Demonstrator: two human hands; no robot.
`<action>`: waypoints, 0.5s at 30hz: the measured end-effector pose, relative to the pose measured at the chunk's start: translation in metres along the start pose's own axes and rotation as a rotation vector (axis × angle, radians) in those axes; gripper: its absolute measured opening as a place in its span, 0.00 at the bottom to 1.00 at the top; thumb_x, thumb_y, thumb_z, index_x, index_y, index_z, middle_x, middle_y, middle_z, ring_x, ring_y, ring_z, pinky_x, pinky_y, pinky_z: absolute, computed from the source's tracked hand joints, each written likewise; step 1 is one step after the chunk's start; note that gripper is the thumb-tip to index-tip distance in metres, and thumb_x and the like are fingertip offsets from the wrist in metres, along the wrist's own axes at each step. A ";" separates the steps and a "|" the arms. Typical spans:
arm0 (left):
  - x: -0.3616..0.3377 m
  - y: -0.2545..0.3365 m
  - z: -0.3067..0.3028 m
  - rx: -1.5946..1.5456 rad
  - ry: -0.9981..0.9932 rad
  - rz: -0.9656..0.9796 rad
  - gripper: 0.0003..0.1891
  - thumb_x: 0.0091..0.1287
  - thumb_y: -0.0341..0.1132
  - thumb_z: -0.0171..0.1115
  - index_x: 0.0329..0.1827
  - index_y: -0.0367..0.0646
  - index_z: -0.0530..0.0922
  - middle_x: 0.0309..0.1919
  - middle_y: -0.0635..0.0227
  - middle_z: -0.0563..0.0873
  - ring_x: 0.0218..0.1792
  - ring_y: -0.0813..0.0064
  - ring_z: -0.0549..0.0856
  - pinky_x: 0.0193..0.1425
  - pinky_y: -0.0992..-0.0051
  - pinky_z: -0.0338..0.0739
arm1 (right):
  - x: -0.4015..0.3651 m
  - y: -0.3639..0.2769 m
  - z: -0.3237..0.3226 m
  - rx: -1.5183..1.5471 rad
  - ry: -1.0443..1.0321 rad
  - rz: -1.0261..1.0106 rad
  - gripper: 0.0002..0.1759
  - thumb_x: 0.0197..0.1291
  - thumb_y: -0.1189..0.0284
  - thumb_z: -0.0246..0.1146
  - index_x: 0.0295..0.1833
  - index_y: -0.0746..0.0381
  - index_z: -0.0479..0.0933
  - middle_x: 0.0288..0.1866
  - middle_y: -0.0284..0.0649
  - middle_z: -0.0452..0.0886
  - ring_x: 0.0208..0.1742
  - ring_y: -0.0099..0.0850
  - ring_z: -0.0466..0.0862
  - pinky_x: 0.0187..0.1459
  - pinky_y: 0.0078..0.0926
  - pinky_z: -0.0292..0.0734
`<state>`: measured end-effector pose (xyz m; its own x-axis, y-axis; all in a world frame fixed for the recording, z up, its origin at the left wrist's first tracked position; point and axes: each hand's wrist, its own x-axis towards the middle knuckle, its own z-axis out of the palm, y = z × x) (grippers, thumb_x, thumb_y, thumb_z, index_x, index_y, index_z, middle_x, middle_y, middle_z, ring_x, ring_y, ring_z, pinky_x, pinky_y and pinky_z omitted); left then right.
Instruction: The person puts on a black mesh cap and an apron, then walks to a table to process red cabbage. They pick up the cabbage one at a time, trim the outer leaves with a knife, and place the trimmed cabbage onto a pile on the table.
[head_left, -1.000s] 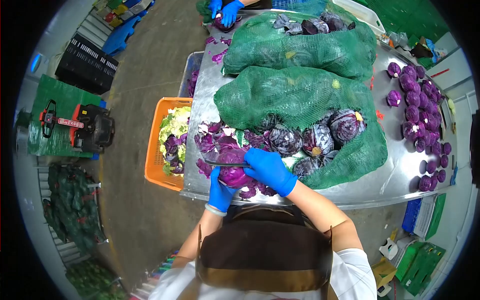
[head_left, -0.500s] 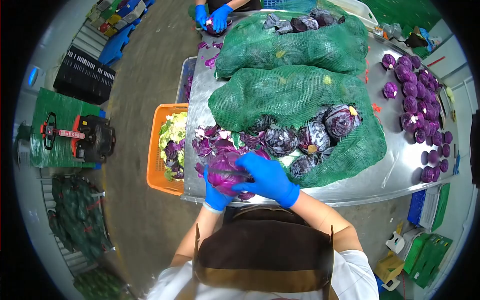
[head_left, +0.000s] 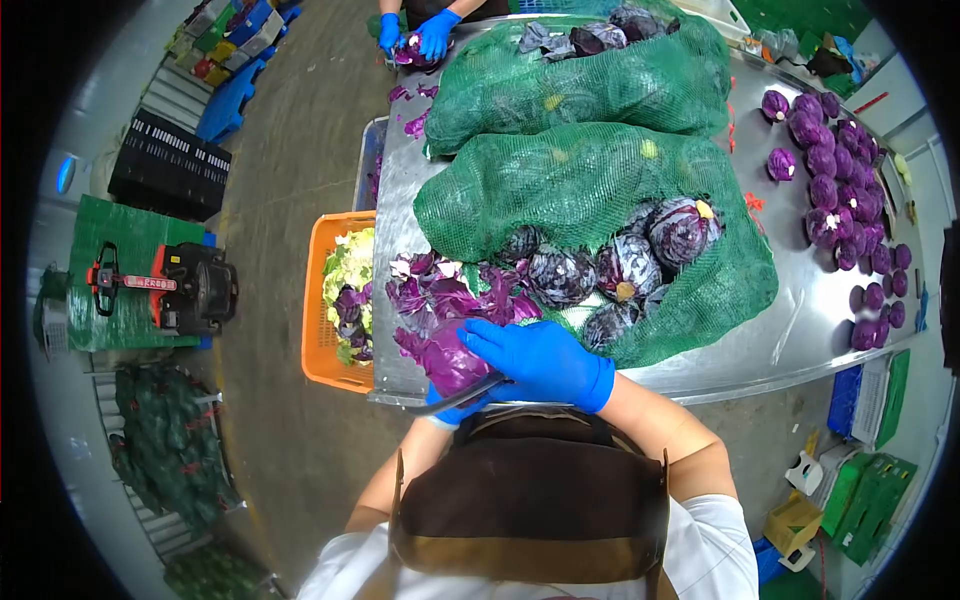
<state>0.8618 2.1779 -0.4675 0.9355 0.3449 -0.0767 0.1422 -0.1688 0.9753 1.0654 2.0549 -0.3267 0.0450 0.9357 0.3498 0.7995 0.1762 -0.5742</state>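
A peeled red cabbage (head_left: 452, 362) is held above the near left edge of the metal table. My left hand (head_left: 452, 410), in a blue glove, supports it from below and is mostly hidden behind the knife and my other hand. My right hand (head_left: 545, 365), also gloved, grips a knife (head_left: 455, 398) whose handle is hidden in the palm. Its dark curved blade points left along the cabbage's near side, and the fingers of that hand rest on the cabbage. Loose purple leaves (head_left: 440, 298) lie just beyond.
Green mesh sacks (head_left: 540, 190) of unpeeled cabbages (head_left: 562, 276) cover the table's middle. Peeled cabbages (head_left: 822, 160) cluster at right. An orange crate (head_left: 312, 330) of leaves stands left of the table (head_left: 720, 385). Across it, another person's gloved hands (head_left: 435, 35) work on a cabbage.
The knife has moved from across the cabbage's face down to its near side. My right hand has turned, its fingers now lying over the cabbage. My left hand and the cabbage have shifted slightly.
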 end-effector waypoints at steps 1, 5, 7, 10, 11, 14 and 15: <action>0.001 -0.006 0.002 -0.009 0.004 -0.052 0.34 0.65 0.41 0.68 0.74 0.47 0.67 0.68 0.59 0.75 0.71 0.61 0.72 0.77 0.59 0.63 | 0.001 -0.002 0.000 -0.097 -0.042 -0.006 0.39 0.53 0.55 0.73 0.69 0.58 0.73 0.62 0.49 0.81 0.41 0.39 0.88 0.36 0.37 0.83; 0.017 0.016 -0.001 0.634 -0.040 0.138 0.30 0.65 0.42 0.67 0.70 0.46 0.72 0.63 0.60 0.79 0.68 0.63 0.75 0.76 0.59 0.64 | -0.014 0.012 0.025 0.006 -0.054 0.171 0.36 0.53 0.67 0.71 0.70 0.58 0.73 0.57 0.49 0.84 0.39 0.38 0.88 0.39 0.32 0.84; 0.031 0.063 -0.002 0.661 -0.033 0.103 0.28 0.65 0.43 0.67 0.67 0.46 0.74 0.60 0.62 0.82 0.67 0.65 0.77 0.76 0.58 0.65 | -0.018 0.047 0.026 0.257 0.169 0.475 0.34 0.54 0.68 0.70 0.69 0.58 0.74 0.56 0.50 0.84 0.41 0.41 0.88 0.41 0.34 0.84; 0.009 0.030 -0.013 0.228 -0.099 -0.050 0.26 0.68 0.47 0.63 0.67 0.49 0.75 0.59 0.65 0.83 0.65 0.67 0.78 0.75 0.59 0.66 | -0.024 0.080 0.023 -0.165 0.441 0.562 0.32 0.56 0.69 0.70 0.68 0.59 0.75 0.56 0.52 0.84 0.46 0.43 0.88 0.45 0.36 0.83; 0.007 0.028 -0.016 0.253 -0.140 -0.042 0.27 0.69 0.50 0.61 0.68 0.51 0.74 0.60 0.67 0.83 0.65 0.68 0.78 0.75 0.59 0.66 | -0.032 0.074 0.023 0.042 0.415 0.543 0.32 0.60 0.66 0.70 0.70 0.58 0.73 0.55 0.48 0.86 0.43 0.39 0.89 0.43 0.37 0.84; 0.024 0.086 -0.011 0.869 -0.138 0.173 0.31 0.70 0.58 0.56 0.72 0.53 0.71 0.64 0.69 0.81 0.65 0.69 0.79 0.75 0.60 0.67 | -0.040 0.038 0.019 0.667 0.092 0.614 0.40 0.57 0.63 0.73 0.74 0.60 0.68 0.54 0.43 0.85 0.41 0.32 0.87 0.41 0.32 0.83; 0.030 0.086 -0.005 0.358 -0.160 -0.007 0.35 0.69 0.62 0.54 0.74 0.52 0.69 0.66 0.66 0.79 0.66 0.66 0.79 0.74 0.58 0.69 | -0.046 0.033 0.022 0.863 0.043 0.637 0.44 0.56 0.62 0.74 0.76 0.60 0.66 0.53 0.42 0.86 0.39 0.31 0.87 0.40 0.30 0.82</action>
<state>0.9004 2.1785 -0.3851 0.9688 0.2033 -0.1417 0.2259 -0.4885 0.8428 1.0762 2.0248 -0.3782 0.3384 0.9232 -0.1823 -0.0707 -0.1683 -0.9832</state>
